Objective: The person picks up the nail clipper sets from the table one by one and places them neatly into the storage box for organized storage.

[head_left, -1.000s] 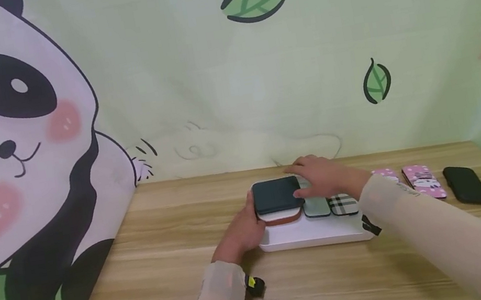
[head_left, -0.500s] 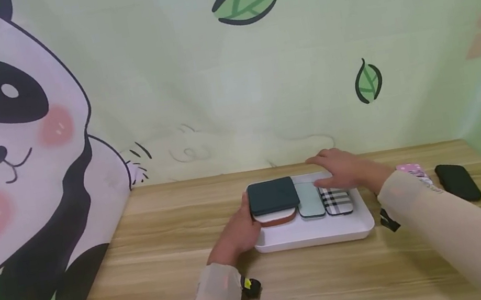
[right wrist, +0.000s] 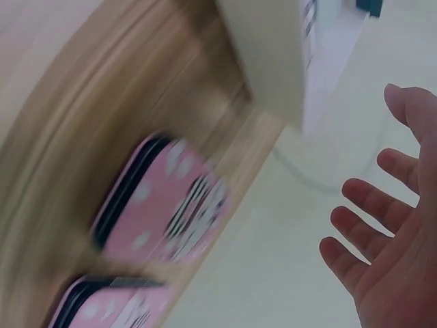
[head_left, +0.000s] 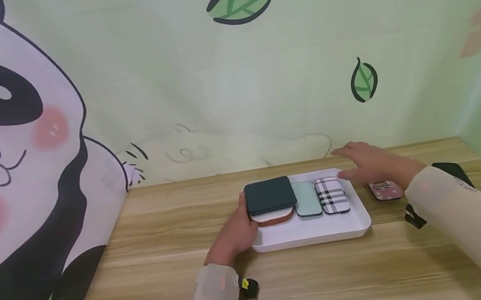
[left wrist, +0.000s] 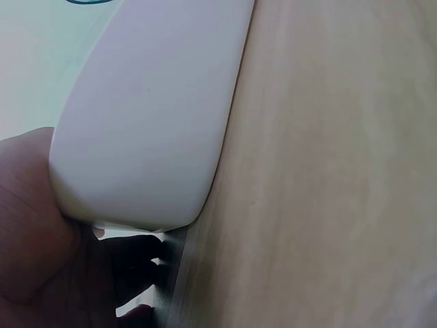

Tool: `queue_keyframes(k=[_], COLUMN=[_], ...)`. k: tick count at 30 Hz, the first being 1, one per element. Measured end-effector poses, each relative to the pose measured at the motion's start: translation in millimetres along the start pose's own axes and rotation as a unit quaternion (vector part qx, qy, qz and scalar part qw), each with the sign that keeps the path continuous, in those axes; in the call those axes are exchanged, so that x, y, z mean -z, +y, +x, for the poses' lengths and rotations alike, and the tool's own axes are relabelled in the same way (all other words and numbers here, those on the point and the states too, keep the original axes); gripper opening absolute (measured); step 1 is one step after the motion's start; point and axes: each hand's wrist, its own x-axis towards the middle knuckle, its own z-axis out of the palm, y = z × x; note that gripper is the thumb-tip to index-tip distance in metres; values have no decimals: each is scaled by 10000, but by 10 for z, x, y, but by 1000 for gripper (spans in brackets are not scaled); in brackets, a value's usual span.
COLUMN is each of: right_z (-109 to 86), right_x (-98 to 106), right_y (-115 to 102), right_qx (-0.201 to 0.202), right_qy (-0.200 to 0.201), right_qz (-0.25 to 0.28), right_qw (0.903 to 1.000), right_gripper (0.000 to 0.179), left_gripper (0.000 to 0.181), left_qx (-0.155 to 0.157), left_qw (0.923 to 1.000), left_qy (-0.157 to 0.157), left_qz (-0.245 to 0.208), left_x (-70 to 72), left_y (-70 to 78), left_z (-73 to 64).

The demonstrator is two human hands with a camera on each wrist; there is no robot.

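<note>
My left hand (head_left: 233,233) grips the left end of a white tray (head_left: 311,232); in the left wrist view the thumb side lies at the tray's rim (left wrist: 143,130), with darkened fingers beyond its end. Inside the tray, a dark teal flat case (head_left: 270,195) lies on top of white and rust-brown edged ones (head_left: 272,218). Beside them are a mint-green case (head_left: 307,199) and a black-and-white plaid case (head_left: 332,195). My right hand (head_left: 369,165) hovers past the tray's right end, fingers spread and holding nothing; the right wrist view shows its parted fingers (right wrist: 372,205).
On the wooden table right of the tray lies a pink dotted case (head_left: 386,191), partly under the right hand in the head view. Two pink dotted cases (right wrist: 164,198) appear in the right wrist view. A black case (head_left: 454,171) is half hidden by the right sleeve. A panda-print backdrop (head_left: 189,73) stands behind.
My right hand has moved right, from above the mint and plaid cases to beyond the tray's right end, uncovering the plaid case. My left hand keeps its grip on the tray.
</note>
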Motion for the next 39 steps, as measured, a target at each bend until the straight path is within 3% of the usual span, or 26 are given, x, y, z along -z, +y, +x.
queue_keyframes(k=[16, 33, 39], right_z=[-532, -985, -1086], right_x=[58, 0, -78], right_y=[866, 1474, 1642], right_qx=[-569, -1294, -1544], right_qy=[138, -81, -280], right_qz=[-201, -380, -363], right_qw=[9981, 9908, 9869], right_gripper=[65, 64, 74], left_gripper=[76, 75, 77], left_qx=[76, 125, 145], left_qw=[9999, 9997, 9998], left_qy=[-55, -94, -112], left_qz=[-113, -163, -91], left_x=[-15, 37, -7], left_y=[34, 71, 28], left_z=[6, -38, 10])
